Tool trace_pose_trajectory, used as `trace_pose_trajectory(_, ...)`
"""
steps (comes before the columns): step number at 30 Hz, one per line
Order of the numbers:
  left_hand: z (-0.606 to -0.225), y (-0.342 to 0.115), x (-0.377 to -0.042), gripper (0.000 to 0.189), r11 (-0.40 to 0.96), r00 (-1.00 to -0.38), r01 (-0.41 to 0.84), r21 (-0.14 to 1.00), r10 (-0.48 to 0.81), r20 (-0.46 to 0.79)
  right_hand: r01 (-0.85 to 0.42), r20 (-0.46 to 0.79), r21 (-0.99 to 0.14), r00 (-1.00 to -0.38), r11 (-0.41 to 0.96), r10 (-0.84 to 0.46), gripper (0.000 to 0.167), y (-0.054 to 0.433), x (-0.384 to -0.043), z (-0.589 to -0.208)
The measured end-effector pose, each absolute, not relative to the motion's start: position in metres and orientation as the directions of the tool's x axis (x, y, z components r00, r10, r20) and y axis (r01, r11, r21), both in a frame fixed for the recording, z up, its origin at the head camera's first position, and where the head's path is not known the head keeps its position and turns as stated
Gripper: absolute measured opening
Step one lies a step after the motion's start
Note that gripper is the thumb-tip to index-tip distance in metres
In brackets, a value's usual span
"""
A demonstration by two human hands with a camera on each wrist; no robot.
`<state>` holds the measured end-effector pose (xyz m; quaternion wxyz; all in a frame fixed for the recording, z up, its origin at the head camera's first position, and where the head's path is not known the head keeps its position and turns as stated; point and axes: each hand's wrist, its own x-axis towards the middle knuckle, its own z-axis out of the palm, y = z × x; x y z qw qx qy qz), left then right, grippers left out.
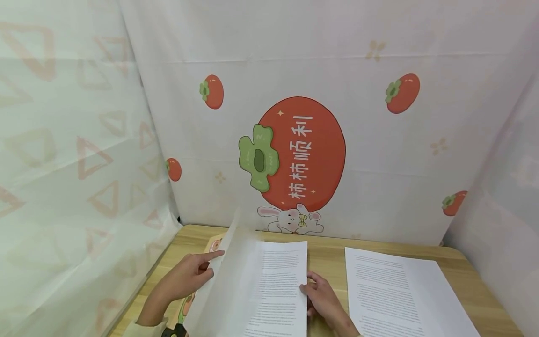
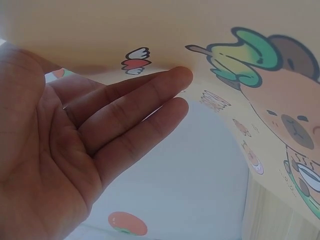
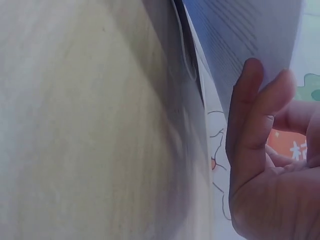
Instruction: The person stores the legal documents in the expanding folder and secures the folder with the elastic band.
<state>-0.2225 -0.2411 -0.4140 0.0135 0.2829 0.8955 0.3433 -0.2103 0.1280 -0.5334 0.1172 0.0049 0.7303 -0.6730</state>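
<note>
Table strip between printed pages

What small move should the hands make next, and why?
I'd suggest the right hand gently ease the white, text-printed paper sheet slightly left. It pinches that sheet's right edge, and in the head view the pale, filmy flap veils the left part. The left hand is at the raised flap's edge, so there is probably room.

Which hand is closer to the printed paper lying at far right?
Right. The right hand is just left of that paper; the left hand is farther off, across the other printed sheet.
</note>
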Motion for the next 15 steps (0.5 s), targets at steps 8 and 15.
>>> trace_pose_trajectory(8, -0.413, -0.240, -0.223, 0.045, 0.600, -0.840, 0.493, 0.630, 0.518, 0.164, 0.129, -0.142, -0.989, -0.967, 0.076, -0.213, 0.053, 0.127, -0.211, -0.536)
trace_pose_trajectory(15, -0.412, -0.239, -0.223, 0.044, 0.598, -0.841, 0.485, 0.638, 0.518, 0.154, 0.107, -0.116, -0.993, -0.963, 0.050, -0.244, 0.052, 0.120, -0.209, -0.535)
